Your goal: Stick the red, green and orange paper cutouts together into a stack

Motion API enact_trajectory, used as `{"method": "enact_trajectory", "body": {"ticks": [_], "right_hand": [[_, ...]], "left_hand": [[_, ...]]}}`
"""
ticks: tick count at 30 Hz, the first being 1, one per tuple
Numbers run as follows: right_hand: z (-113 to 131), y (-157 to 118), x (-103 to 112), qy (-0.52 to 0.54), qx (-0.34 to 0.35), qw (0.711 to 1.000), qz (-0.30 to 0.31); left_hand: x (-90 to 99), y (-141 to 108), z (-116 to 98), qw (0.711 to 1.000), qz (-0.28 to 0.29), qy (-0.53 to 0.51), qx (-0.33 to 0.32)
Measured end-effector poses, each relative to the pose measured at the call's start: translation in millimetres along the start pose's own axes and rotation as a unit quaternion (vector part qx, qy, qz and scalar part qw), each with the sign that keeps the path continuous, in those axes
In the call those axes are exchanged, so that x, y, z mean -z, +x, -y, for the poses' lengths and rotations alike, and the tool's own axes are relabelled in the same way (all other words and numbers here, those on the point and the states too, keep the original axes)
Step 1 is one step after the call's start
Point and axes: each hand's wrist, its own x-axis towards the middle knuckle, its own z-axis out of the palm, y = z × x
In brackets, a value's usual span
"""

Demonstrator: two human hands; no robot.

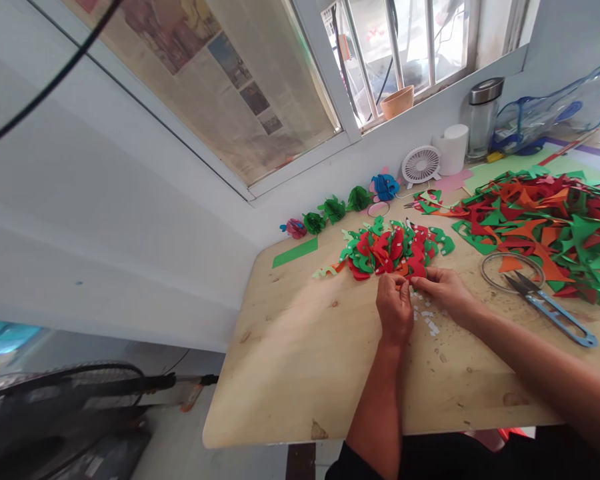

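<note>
My left hand is closed, fingertips pinched together at the near edge of a pile of red and green paper cut-outs. Beside it, my right hand pinches a red paper cut-out between thumb and fingers. The two hands nearly meet at the fingertips. What my left fingers grip is mostly covered, though a bit of orange-red paper shows there. Small white pieces lie scattered on the wooden table under my right hand. Similar white spots dot several cut-outs in the pile.
To the right are blue-handled thread snips, a ring and a large heap of paper scraps. Along the wall stand folded green paper ornaments, a blue one, a small white fan and a glass bottle.
</note>
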Motion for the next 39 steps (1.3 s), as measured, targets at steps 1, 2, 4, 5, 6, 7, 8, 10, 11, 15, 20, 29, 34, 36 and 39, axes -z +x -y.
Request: {"method": "enact_trajectory", "body": {"ticks": [1, 2, 4, 5, 6, 7, 8, 10, 11, 15, 20, 29, 34, 36, 39], "right_hand": [[0.7, -0.4, -0.1, 0.014, -0.007, 1.0, -0.002], [1.0, -0.4, 0.2, 0.024, -0.012, 1.0, -0.004], [0.7, 0.3, 1.2, 0.035, -0.018, 0.999, -0.01], [0.2, 0.9, 1.9, 0.038, -0.019, 0.999, -0.011], [-0.4, 1.6, 2.5, 0.041, -0.019, 0.999, -0.011], [-0.9, 2.2, 3.2, 0.044, -0.02, 0.999, -0.011], [-1.3, 2.8, 3.7, 0.047, -0.022, 0.999, -0.012], [-1.2, 3.2, 4.3, 0.051, -0.026, 0.998, -0.014], [-0.8, 3.1, 4.3, 0.053, -0.027, 0.998, -0.015], [2.5, 1.4, 3.4, 0.062, -0.027, 0.998, -0.021], [3.5, 0.8, 3.4, 0.05, -0.02, 0.998, -0.023], [12.4, -2.7, 0.5, 0.003, -0.018, 0.999, -0.036], [14.4, -5.7, -1.1, 0.007, -0.007, 1.0, -0.026], [13.0, -5.8, -0.5, 0.0, 0.004, 1.0, -0.025], [9.3, -4.7, 1.0, -0.01, 0.021, 1.0, -0.007]], "left_hand": [[0.1, 0.0, -0.2, 1.0, 0.002, -0.003, 0.0], [0.2, 0.0, -0.2, 1.0, 0.005, -0.006, 0.0], [0.1, -0.1, 0.1, 1.0, 0.009, -0.012, 0.001], [0.1, -0.1, 0.2, 1.0, 0.011, -0.015, 0.002], [0.2, -0.3, 0.1, 1.0, 0.012, -0.019, 0.004], [0.4, -0.4, -0.1, 1.0, 0.013, -0.022, 0.005], [0.7, -0.5, -0.6, 1.0, 0.014, -0.026, 0.006], [2.0, -0.8, -2.4, 0.999, 0.018, -0.03, 0.004], [2.8, -0.8, -3.5, 0.999, 0.019, -0.03, 0.001], [5.5, -0.4, -6.9, 0.999, 0.024, -0.015, -0.019], [4.6, 0.0, -4.8, 0.999, 0.019, -0.025, 0.018], [3.1, 2.1, -1.2, 0.982, 0.008, -0.128, 0.137], [4.9, 3.7, -3.9, 0.977, -0.005, -0.154, 0.146], [5.3, 3.4, -4.5, 0.977, -0.002, -0.165, 0.136], [5.3, 2.5, -4.6, 0.977, 0.01, -0.176, 0.116]]}}
